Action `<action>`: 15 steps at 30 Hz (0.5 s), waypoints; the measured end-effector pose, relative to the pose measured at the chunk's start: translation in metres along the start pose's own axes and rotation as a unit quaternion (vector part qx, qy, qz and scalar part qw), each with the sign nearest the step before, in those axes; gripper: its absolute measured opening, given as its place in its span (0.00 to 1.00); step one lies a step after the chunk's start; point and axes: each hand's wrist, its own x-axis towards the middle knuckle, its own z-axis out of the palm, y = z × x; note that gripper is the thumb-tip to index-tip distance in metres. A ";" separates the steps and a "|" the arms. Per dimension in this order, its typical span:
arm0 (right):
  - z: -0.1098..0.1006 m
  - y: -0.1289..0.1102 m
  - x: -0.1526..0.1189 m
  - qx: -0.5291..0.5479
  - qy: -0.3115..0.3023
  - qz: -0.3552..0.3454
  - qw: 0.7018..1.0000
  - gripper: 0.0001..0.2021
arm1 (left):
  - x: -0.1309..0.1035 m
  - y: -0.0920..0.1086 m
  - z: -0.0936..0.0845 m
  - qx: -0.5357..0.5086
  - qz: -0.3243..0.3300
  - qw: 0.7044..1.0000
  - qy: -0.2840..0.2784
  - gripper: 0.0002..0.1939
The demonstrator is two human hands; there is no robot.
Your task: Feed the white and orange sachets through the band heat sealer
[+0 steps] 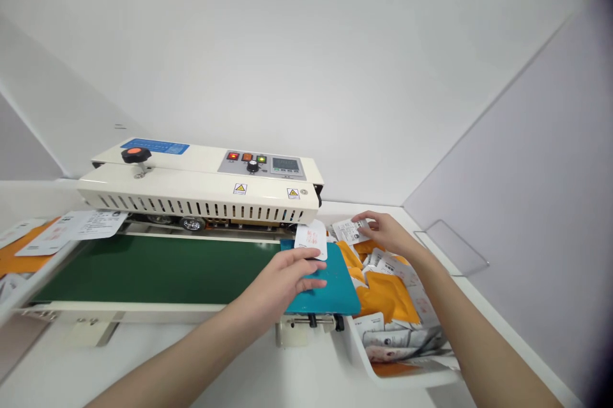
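A white printed pouch (311,239) lies at the right-hand end of a band sealer (205,184), its top edge by the sealer's slot. The outstretched fingers of my left hand (287,274) rest on the pouch's near edge, with the lower digit apart over the teal plate (338,280). My right hand (383,232) pinches another white printed pouch (349,231) between thumb and fingers, above the back of a white bin (361,354). The bin holds several white and orange pouches (387,296), partly hidden by my right forearm.
A green conveyor belt (167,271) runs along the sealer's front. At its left end a white pouch (98,226) sticks out from the sealer, near more white and orange pouches (29,251). A wire bracket (460,242) projects by the right wall.
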 end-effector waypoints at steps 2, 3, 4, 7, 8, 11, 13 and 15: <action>0.000 0.001 0.001 0.009 -0.001 -0.004 1.000 0.13 | -0.004 0.003 0.002 -0.031 0.005 0.999 0.016 0.14; 0.000 0.000 0.001 0.014 -0.002 -0.010 1.000 0.13 | -0.006 0.005 0.002 -0.044 0.006 0.999 0.022 0.13; -0.001 -0.001 0.001 0.018 -0.003 -0.015 1.000 0.12 | -0.008 0.006 0.002 -0.056 0.005 0.998 0.026 0.13; -0.003 -0.005 0.001 0.024 0.015 -0.016 0.999 0.11 | -0.013 0.009 -0.002 -0.078 0.001 0.997 0.031 0.14; -0.004 -0.006 0.000 0.025 0.028 -0.008 0.999 0.11 | -0.014 0.010 -0.005 -0.081 0.002 0.996 0.032 0.15; -0.006 -0.009 -0.001 0.035 0.072 0.016 0.997 0.11 | -0.018 0.010 -0.014 -0.085 0.012 0.996 0.037 0.15; -0.007 -0.009 -0.001 0.077 0.095 0.028 0.992 0.13 | -0.021 0.010 -0.018 -0.084 0.020 0.996 0.035 0.16; -0.008 -0.009 -0.002 0.152 0.102 0.038 0.982 0.14 | -0.025 0.010 -0.021 -0.082 0.022 0.996 0.033 0.17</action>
